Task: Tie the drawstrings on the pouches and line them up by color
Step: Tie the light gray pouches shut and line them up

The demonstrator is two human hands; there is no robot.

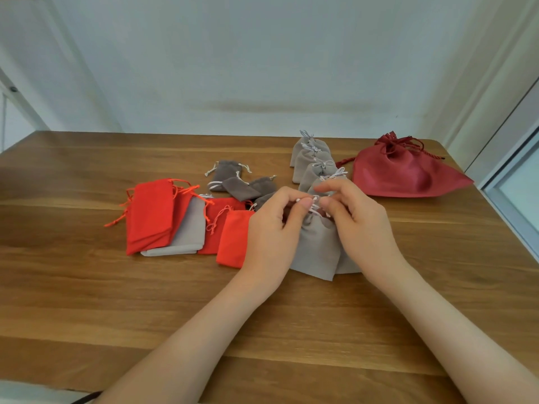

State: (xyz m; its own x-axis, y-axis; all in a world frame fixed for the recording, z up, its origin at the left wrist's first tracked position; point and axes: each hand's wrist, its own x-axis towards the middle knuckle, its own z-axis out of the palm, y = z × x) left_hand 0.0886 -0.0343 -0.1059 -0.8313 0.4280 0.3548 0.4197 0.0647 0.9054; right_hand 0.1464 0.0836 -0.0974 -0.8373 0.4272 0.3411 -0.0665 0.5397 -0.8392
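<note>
Both hands working at center of the wooden table (pixel 87 301): left hand (pixel 271 237) & right hand (pixel 358 225) are pinching the white drawstring (pixel 314 206) atop a light grey fabric pouch (pixel 318 249), w/ fingers curled narrow. Tied grey pouches (pixel 312 158) are lining up behind it, toward the far side. Bright orange-red flat pouches (pixel 151 214) are lying at left, a big dark red satin bag (pixel 405 173) at far right.

Desk (pixel 87 301): carries every pouch.
Flat pouch stack (pixel 151 214): at 9 o'clock, overlapping.
Small pouch cluster (pixel 239 182): at 11 o'clock, behind the stack.
Tied pouch row (pixel 313 161): at 12 o'clock, running front to back.
Large pouch (pixel 399 173): at 2 o'clock, just right of the row.
Held pouch (pixel 318 246): centre, between left hand (pixel 271 228) and right hand (pixel 358 225).
</note>
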